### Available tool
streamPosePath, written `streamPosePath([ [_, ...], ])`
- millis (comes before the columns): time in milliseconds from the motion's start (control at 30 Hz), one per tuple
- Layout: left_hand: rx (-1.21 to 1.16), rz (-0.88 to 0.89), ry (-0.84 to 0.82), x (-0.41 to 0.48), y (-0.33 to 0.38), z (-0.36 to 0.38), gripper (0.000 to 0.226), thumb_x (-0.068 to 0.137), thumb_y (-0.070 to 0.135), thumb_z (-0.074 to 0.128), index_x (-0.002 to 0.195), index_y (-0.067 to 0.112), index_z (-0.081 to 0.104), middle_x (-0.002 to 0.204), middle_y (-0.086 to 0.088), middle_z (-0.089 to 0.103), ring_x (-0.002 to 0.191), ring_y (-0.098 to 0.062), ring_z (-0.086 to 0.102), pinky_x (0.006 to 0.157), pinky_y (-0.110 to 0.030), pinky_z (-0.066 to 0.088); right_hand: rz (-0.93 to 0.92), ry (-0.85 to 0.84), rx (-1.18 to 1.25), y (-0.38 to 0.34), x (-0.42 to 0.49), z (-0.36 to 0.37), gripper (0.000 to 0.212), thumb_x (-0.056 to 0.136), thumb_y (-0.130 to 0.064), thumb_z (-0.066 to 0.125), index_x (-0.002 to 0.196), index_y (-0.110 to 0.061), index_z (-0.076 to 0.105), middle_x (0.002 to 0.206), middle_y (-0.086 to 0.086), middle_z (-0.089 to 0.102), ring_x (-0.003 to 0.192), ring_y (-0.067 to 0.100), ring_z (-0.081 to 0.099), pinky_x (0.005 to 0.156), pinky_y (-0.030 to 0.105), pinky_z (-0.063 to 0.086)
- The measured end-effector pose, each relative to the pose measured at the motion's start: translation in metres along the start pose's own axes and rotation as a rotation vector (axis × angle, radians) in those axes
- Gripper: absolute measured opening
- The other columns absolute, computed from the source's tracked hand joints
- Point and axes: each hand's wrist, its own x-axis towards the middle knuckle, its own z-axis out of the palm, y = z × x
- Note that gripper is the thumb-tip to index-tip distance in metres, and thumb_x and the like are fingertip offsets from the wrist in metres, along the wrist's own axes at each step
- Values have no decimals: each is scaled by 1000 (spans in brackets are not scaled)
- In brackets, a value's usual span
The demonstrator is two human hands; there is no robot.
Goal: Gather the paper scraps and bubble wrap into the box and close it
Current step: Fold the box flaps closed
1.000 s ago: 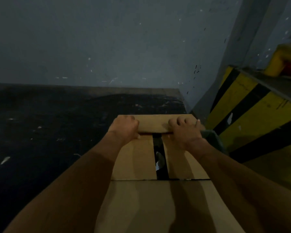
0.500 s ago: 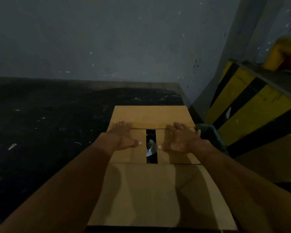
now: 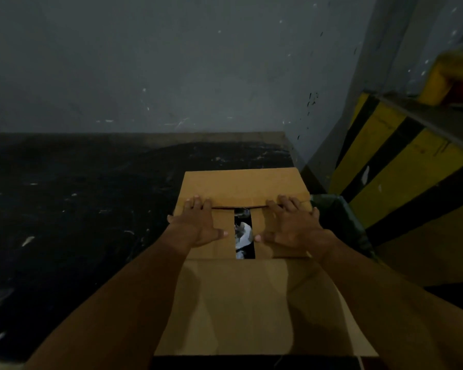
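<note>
A brown cardboard box (image 3: 241, 186) stands on the dark floor in front of me. Its far flap lies folded down over two inner side flaps. My left hand (image 3: 198, 224) lies flat on the left inner flap, fingertips at the far flap's edge. My right hand (image 3: 289, 227) lies flat on the right inner flap the same way. Between the inner flaps a narrow gap shows white paper scraps (image 3: 243, 235) inside. The near flap (image 3: 251, 303) stands open toward me under my forearms.
A grey wall (image 3: 171, 62) rises behind the box. Yellow-and-black striped barrier panels (image 3: 401, 166) stand at the right, with a dark green object (image 3: 340, 222) beside the box. The black floor (image 3: 64, 209) at the left has small pale specks.
The far flap has come down flat over the inner flaps. Both hands went from gripping its edge to lying flat on the inner flaps.
</note>
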Motion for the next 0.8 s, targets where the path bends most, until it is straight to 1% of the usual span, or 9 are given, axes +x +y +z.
streamPosePath([
  [167,-75,141,34,-16,-22,-12,75,90,54,50,150,26,16,159,-6,7,145,-30,10,115,-54,21,18,-24,-24,-2,-6,-8,107,67,-89,42,151,-39,-2,162,-3,-7,149,27,-5,112,67,5],
  [233,-65,170,48,-24,-30,-15,67,94,49,47,150,27,17,158,-6,9,144,-30,12,116,-49,21,33,-39,-18,-5,-12,-12,105,69,-89,41,151,-38,-1,162,-3,-6,149,27,-3,112,66,5],
  [333,-37,181,47,-36,-34,-15,66,97,43,44,152,22,14,159,-4,7,143,-30,13,117,-46,20,42,-23,-12,-9,-26,-17,102,74,-85,41,152,-34,1,162,0,-3,148,29,-2,112,65,5],
  [500,-90,43,-30,-60,-38,-12,77,93,44,51,152,28,4,157,-13,10,140,-37,24,113,-52,27,107,-12,-9,-11,-56,-28,91,82,-74,46,152,-31,8,162,1,-6,148,35,-4,111,70,3],
  [600,-119,-82,-65,-81,-44,-10,76,93,45,51,151,34,3,156,-17,13,136,-38,32,110,-54,31,158,-97,21,0,-81,-34,88,83,-72,46,151,-25,16,161,7,5,146,40,9,111,68,14],
  [667,-182,-130,-74,-98,-46,-7,70,96,41,47,151,32,5,152,-17,27,127,-36,43,104,-50,40,155,-190,25,8,-95,-33,88,82,-77,39,149,-22,24,159,11,16,144,40,16,113,59,22],
  [733,-288,-193,-97,-117,-47,-4,63,98,41,43,150,30,9,143,-17,38,112,-34,53,90,-46,50,179,-247,49,15,-110,-29,97,71,-88,28,148,-28,27,158,8,21,142,37,24,113,52,26],
  [767,-331,-230,-109,-124,-49,-2,64,98,43,42,150,29,8,143,-17,38,108,-34,55,81,-43,52,202,-242,76,20,-116,-27,92,74,-86,27,147,-31,28,157,8,24,138,36,31,109,47,33],
  [800,-356,-257,-118,-129,-51,1,66,98,44,41,151,27,6,145,-17,36,108,-33,55,73,-40,52,224,-220,132,21,-127,-27,80,82,-79,32,147,-33,27,155,8,28,131,36,42,97,42,44],
])
